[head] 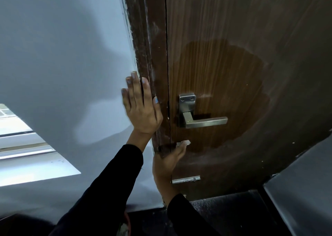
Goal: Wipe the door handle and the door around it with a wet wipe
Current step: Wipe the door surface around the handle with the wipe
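Pale grey wall (59,59) fills the left of the view; a brown wood-grain door (251,38) fills the right, shut against a dark, scuffed frame (143,38) flecked with white paint along its edge. Lower left, a bright window sill (27,146) is cut off by the picture edge. Lower right, a dark grey panel (301,178) runs out of view; you cannot tell what it belongs to.

A darker, roughly round damp patch (224,95) spreads over the door around the handle (204,121). The handle is a brushed metal lever on a square plate, lever level and pointing right. Below it a small metal plate (186,179) sits at the door edge, partly behind your right wrist.

Your left hand (142,108) lies flat where the wall meets the frame, fingers straight and close together, pointing up, holding nothing. Black sleeve (111,187) covers that forearm.

Your right hand (168,161) reaches up just below and left of the handle, near the door edge. Only the back and side of it show. The fingers are bent away from the camera against the door, so their exact lie is hidden. A small white wipe (183,143) peeks out at the fingertips, most of it hidden behind the hand. It touches the door at the lower left rim of the damp patch, apart from the handle.
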`<state>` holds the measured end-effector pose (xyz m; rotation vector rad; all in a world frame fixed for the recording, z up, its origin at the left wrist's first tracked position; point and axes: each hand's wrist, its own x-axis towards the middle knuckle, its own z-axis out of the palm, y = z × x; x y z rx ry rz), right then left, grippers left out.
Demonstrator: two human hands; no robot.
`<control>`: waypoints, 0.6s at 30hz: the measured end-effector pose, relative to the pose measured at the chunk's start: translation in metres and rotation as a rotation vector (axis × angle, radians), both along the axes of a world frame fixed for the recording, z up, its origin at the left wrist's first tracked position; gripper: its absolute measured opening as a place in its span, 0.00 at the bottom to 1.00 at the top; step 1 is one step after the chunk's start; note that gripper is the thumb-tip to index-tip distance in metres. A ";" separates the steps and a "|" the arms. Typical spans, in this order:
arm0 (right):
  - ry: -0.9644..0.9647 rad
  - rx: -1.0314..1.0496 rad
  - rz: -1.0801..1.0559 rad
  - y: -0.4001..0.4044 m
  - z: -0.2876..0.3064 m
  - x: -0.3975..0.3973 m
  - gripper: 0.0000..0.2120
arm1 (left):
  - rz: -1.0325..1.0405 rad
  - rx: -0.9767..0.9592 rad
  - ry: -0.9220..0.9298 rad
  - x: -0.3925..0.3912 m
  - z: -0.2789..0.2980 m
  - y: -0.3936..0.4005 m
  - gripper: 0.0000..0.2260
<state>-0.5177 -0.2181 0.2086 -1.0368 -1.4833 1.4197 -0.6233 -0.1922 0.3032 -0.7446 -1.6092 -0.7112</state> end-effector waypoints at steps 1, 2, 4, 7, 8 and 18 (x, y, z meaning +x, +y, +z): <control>-0.005 0.077 0.030 -0.008 0.002 -0.001 0.42 | 0.003 -0.005 -0.004 0.000 0.000 0.000 0.26; 0.009 0.144 0.093 -0.017 0.003 -0.002 0.41 | 0.004 -0.010 -0.012 0.000 0.000 -0.001 0.26; -0.002 0.259 0.235 -0.030 0.005 0.000 0.45 | -0.002 -0.021 -0.028 0.001 0.001 -0.002 0.25; -0.089 0.481 0.238 -0.026 0.014 0.006 0.47 | -0.030 -0.048 -0.020 0.000 0.002 -0.011 0.24; -0.089 0.569 0.227 -0.021 0.018 0.007 0.47 | -0.037 -0.065 -0.010 -0.001 0.002 -0.015 0.24; -0.274 0.723 0.385 -0.003 -0.032 0.018 0.46 | -0.054 -0.086 0.029 0.004 0.020 -0.027 0.19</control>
